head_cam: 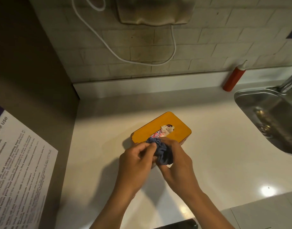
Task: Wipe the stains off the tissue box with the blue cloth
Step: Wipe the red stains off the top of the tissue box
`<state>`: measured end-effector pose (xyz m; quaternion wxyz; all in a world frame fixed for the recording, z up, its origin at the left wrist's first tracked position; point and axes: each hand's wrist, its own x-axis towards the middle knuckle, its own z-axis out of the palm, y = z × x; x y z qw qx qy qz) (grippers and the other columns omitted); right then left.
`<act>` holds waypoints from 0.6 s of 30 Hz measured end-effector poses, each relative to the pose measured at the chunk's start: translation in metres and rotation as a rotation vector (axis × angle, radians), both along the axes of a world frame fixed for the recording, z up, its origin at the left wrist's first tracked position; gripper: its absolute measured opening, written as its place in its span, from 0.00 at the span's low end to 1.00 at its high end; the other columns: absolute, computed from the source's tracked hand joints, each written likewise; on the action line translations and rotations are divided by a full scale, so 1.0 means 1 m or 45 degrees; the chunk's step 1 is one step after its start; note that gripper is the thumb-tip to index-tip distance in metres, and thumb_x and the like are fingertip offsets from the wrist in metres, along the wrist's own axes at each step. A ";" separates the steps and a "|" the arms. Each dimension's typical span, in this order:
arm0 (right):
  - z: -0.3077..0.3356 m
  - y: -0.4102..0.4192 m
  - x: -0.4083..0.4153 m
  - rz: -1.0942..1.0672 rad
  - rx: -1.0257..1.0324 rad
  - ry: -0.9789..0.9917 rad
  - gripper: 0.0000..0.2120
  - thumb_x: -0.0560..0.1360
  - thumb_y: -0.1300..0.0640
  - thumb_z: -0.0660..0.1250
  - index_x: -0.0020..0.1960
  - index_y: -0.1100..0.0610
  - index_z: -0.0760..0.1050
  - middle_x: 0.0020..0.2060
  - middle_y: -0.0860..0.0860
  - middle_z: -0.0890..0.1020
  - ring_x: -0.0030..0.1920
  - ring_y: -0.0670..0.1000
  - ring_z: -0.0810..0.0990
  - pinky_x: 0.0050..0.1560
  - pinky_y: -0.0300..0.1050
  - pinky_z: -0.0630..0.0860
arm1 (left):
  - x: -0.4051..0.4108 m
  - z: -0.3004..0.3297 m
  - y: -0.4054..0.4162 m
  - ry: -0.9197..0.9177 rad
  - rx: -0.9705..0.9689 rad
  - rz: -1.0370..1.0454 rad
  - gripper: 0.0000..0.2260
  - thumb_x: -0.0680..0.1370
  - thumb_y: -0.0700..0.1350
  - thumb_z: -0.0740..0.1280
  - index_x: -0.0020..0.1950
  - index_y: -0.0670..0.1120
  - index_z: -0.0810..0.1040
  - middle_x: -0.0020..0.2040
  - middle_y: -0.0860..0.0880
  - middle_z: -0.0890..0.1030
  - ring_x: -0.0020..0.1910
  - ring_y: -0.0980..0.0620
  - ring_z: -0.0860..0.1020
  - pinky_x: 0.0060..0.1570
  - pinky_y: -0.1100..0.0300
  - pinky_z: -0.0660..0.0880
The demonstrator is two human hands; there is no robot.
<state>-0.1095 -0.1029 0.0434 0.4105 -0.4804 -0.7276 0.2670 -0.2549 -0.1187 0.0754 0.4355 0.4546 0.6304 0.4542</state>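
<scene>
The tissue box [176,124] has an orange-yellow lid and lies at an angle in the middle of the white counter, with a tissue poking from its slot. The crumpled blue cloth [164,153] is bunched over the box's near corner. My left hand [136,160] pinches the cloth's upper left edge. My right hand [176,161] grips the rest of the bunched cloth from the right. Both hands hide the box's near end.
A red squeeze bottle [233,79] stands by the tiled back wall. A steel sink [272,118] with a tap is at the right. A printed notice [18,176] hangs on the dark left side panel. A white cable [125,58] loops down the wall.
</scene>
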 end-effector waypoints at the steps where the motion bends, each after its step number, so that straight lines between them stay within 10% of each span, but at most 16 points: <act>1: 0.000 0.004 0.006 -0.010 0.017 0.012 0.23 0.72 0.60 0.76 0.63 0.51 0.73 0.56 0.41 0.80 0.53 0.41 0.80 0.49 0.37 0.79 | -0.001 0.002 0.000 0.109 0.002 -0.063 0.11 0.82 0.53 0.67 0.51 0.51 0.87 0.45 0.59 0.87 0.46 0.61 0.84 0.40 0.73 0.75; 6: 0.006 0.038 0.054 -0.294 0.129 -0.056 0.25 0.66 0.66 0.67 0.63 0.56 0.76 0.55 0.48 0.82 0.52 0.44 0.80 0.54 0.30 0.73 | -0.023 -0.009 0.005 0.848 0.105 -0.188 0.15 0.81 0.58 0.64 0.63 0.56 0.84 0.56 0.62 0.83 0.56 0.63 0.77 0.52 0.76 0.71; 9: 0.007 0.071 0.071 -0.362 0.151 -0.228 0.22 0.70 0.67 0.70 0.63 0.57 0.77 0.56 0.52 0.82 0.54 0.51 0.80 0.55 0.37 0.74 | -0.027 -0.024 0.008 1.275 0.024 -0.326 0.18 0.81 0.58 0.65 0.67 0.52 0.82 0.66 0.55 0.82 0.70 0.49 0.73 0.64 0.52 0.75; 15: -0.016 0.090 0.059 -0.124 -0.015 -0.591 0.20 0.72 0.59 0.75 0.62 0.56 0.77 0.57 0.55 0.81 0.55 0.59 0.78 0.50 0.45 0.74 | -0.015 -0.029 0.008 1.607 -0.017 -0.421 0.14 0.70 0.55 0.79 0.52 0.49 0.88 0.55 0.50 0.87 0.56 0.38 0.83 0.43 0.45 0.82; 18: -0.017 0.091 0.055 -0.127 -0.042 -0.695 0.19 0.70 0.61 0.75 0.61 0.55 0.78 0.54 0.56 0.82 0.51 0.59 0.78 0.44 0.47 0.75 | -0.010 -0.028 0.005 1.614 -0.065 -0.496 0.17 0.77 0.55 0.72 0.64 0.50 0.83 0.67 0.50 0.82 0.66 0.37 0.77 0.54 0.44 0.79</act>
